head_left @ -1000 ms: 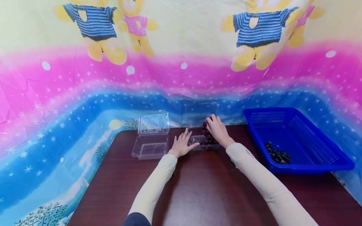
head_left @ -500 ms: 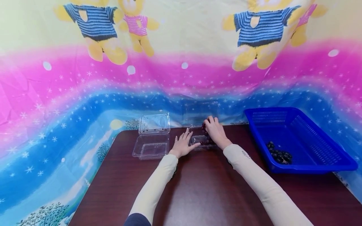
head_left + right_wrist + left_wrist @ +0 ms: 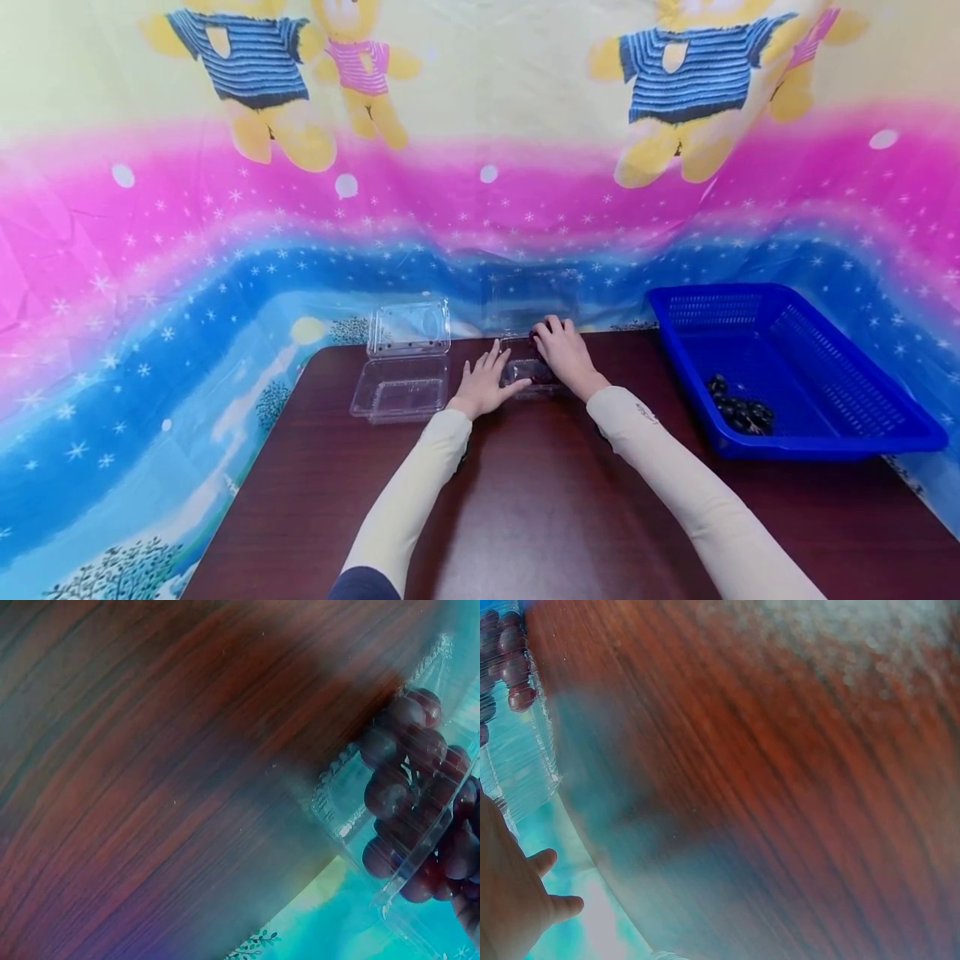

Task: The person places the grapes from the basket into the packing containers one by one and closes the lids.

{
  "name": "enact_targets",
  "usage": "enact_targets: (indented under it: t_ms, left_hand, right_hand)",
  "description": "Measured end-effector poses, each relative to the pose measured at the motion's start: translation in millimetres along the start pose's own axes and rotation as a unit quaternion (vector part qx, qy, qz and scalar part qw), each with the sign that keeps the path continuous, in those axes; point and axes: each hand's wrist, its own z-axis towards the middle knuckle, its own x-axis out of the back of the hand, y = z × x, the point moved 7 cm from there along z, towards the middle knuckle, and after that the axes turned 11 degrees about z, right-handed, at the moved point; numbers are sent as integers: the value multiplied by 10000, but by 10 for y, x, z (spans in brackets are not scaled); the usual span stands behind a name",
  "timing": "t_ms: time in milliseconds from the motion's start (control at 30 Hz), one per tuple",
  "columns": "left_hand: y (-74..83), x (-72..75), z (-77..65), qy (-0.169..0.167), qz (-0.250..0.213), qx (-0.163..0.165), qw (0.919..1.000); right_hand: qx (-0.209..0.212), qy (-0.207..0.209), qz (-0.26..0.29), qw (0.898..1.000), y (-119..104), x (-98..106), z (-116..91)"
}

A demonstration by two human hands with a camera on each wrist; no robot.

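Note:
A bunch of dark red grapes (image 3: 420, 780) lies in a clear plastic clamshell box (image 3: 525, 368) at the back middle of the table. My right hand (image 3: 567, 358) holds the bunch from above with bent fingers, hiding most of it in the head view. Against the left side of the box rests my left hand (image 3: 483, 387), its fingers spread and straight. The box's clear lid (image 3: 528, 298) stands up behind. In the left wrist view, several grapes (image 3: 514, 669) show through the box wall, above the left hand (image 3: 510, 892).
A second clear clamshell box (image 3: 401, 387) stands open to the left, its lid (image 3: 409, 327) raised. On the right is a blue plastic basket (image 3: 832, 446) with black grapes (image 3: 742, 414) inside. A printed cloth (image 3: 480, 208) hangs behind the dark wooden table (image 3: 525, 517).
My right hand has lowered the grapes into the box and shifted slightly left, its fingers now bent over them. My left hand has stayed in place.

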Motion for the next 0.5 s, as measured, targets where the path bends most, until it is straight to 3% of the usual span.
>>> enact_targets:
  t_ms: [500]
  left_hand:
    - [6, -24, 15, 27, 117, -43, 9999]
  right_hand:
    - [-61, -937, 303, 9951, -90, -225, -2]
